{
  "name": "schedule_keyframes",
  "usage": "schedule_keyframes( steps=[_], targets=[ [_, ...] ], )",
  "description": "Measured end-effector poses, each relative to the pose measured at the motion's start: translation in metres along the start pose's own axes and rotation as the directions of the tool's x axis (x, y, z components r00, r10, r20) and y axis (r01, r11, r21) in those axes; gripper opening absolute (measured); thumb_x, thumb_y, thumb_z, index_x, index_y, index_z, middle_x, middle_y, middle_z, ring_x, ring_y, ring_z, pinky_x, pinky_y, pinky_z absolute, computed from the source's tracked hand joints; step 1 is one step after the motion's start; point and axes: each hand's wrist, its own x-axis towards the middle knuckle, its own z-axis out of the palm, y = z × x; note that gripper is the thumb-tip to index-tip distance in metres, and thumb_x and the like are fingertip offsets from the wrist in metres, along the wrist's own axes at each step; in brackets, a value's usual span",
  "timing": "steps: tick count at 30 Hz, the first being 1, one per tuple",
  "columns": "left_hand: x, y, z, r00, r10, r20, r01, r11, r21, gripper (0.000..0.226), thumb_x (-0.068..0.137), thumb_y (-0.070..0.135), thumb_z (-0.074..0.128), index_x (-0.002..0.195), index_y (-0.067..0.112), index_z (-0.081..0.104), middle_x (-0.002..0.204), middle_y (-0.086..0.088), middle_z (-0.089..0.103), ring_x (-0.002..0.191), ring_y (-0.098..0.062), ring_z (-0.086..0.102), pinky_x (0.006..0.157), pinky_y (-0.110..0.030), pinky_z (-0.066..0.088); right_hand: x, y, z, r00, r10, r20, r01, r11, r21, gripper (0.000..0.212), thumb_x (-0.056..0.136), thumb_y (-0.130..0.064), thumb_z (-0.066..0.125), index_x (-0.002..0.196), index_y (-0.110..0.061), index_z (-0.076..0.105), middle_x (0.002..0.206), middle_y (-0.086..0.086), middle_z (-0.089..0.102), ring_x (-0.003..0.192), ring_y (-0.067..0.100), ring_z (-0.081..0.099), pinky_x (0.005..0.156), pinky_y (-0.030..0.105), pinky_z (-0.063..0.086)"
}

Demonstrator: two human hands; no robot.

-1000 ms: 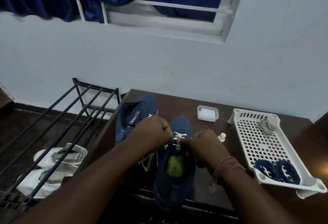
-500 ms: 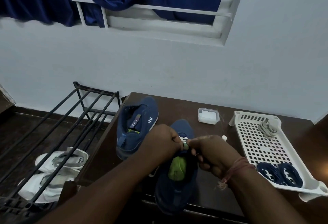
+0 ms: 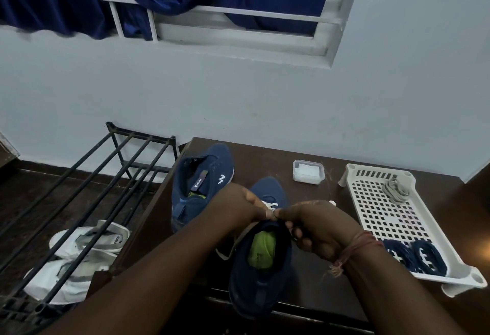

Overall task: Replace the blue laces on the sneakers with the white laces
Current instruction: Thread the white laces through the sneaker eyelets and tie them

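head view, left hand (image 3: 238,208) and right hand (image 3: 315,226) pinching white lace (image 3: 267,206) over sneaker (image 3: 261,263) at table edge (image 3: 305,313)

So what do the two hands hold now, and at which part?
Both the left hand and the right hand pinch the white lace with the fingers, above the near sneaker, where the hands meet. The exact part is hidden.

Matt blue cloth sneaker (image 3: 261,276), glossy dark wood table (image 3: 313,289), white perforated plastic tray (image 3: 450,257), black metal rack (image 3: 87,175)
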Motion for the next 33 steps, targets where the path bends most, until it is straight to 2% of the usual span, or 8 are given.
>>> schedule_keyframes(
  steps=[6,8,10,12,15,21,29,33],
  targets=[
    [0.01,-0.005,-0.016,0.984,-0.019,-0.18,0.012,0.999,-0.04,0.021,0.087,0.032,0.072,0.077,0.013,0.074,0.08,-0.003,0.075,0.079,-0.017,0.07,0.079,-0.034,0.056,-0.008,-0.021,-0.028,0.977,-0.152,-0.149,0.213,0.731,0.649,0.015,0.095,-0.013,0.043,0.085,-0.006,0.052,0.088,0.016,0.066,0.078,0.026,0.067,0.073,0.035,0.054],
    [0.01,-0.004,-0.019,0.983,-0.032,-0.182,0.02,0.997,-0.069,0.023,0.088,0.031,0.071,0.078,0.01,0.075,0.08,-0.006,0.075,0.079,-0.02,0.07,0.082,-0.038,0.057,-0.015,-0.026,-0.037,0.97,-0.204,-0.134,0.231,0.597,0.768,0.02,0.092,-0.013,0.036,0.073,-0.011,0.044,0.084,0.017,0.065,0.059,0.021,0.063,0.054,0.026,0.048],
    [0.012,-0.004,-0.019,0.983,-0.04,-0.182,0.028,0.997,-0.069,0.022,0.088,0.03,0.07,0.08,0.01,0.075,0.08,-0.007,0.075,0.079,-0.022,0.071,0.083,-0.04,0.058,-0.017,-0.026,-0.039,0.958,-0.24,-0.159,0.287,0.76,0.582,0.02,0.091,-0.016,0.039,0.073,-0.011,0.047,0.073,0.012,0.06,0.039,0.013,0.038,0.036,0.02,0.027],
    [0.012,-0.004,-0.017,0.984,-0.047,-0.171,0.039,0.998,-0.05,0.019,0.088,0.028,0.069,0.083,0.01,0.075,0.082,-0.007,0.075,0.083,-0.023,0.072,0.084,-0.04,0.058,-0.016,-0.021,-0.035,0.922,-0.333,-0.198,0.335,0.942,-0.022,0.021,0.093,-0.023,0.052,0.078,-0.011,0.06,0.071,0.01,0.065,0.041,0.015,0.042,0.037,0.029,0.039],
    [0.011,-0.004,-0.013,0.989,-0.05,-0.137,0.048,0.999,-0.022,0.014,0.089,0.026,0.068,0.085,0.014,0.075,0.085,-0.004,0.075,0.084,-0.022,0.071,0.084,-0.04,0.059,-0.018,-0.009,-0.024,0.951,-0.31,0.01,0.254,0.758,-0.601,0.041,0.086,-0.043,0.071,0.067,-0.008,0.065,0.055,0.001,0.062,0.042,0.011,0.049,0.046,0.027,0.045],
    [0.01,-0.01,-0.006,0.994,-0.11,0.012,0.109,0.991,0.079,0.03,0.072,0.026,0.086,0.094,0.015,0.068,0.094,-0.002,0.07,0.088,-0.021,0.068,0.089,-0.041,0.055,-0.031,-0.021,-0.036,0.977,-0.205,-0.051,0.138,0.801,-0.583,0.02,0.086,-0.023,0.072,0.075,-0.006,0.068,0.059,0.006,0.057,0.038,0.007,0.046,0.04,0.016,0.039],
    [0.011,-0.011,-0.005,0.988,-0.149,0.028,0.144,0.981,0.133,0.046,0.071,0.014,0.088,0.112,0.016,0.067,0.109,-0.003,0.068,0.097,-0.018,0.065,0.085,-0.027,0.051,-0.018,-0.008,-0.072,0.927,-0.025,-0.375,-0.321,0.468,-0.823,0.04,0.092,-0.028,0.064,0.125,-0.005,0.061,0.129,0.011,0.062,0.119,0.023,0.06,0.093,0.027,0.046],
    [0.01,-0.011,-0.005,0.992,-0.125,0.006,0.122,0.976,0.18,0.046,0.073,0.015,0.087,0.114,0.016,0.067,0.113,-0.003,0.066,0.102,-0.018,0.064,0.089,-0.028,0.05,-0.019,-0.011,-0.084,0.899,-0.066,-0.433,-0.338,0.522,-0.783,0.043,0.094,-0.03,0.064,0.13,-0.007,0.056,0.13,0.01,0.06,0.12,0.022,0.057,0.086,0.023,0.043]
  ],
)
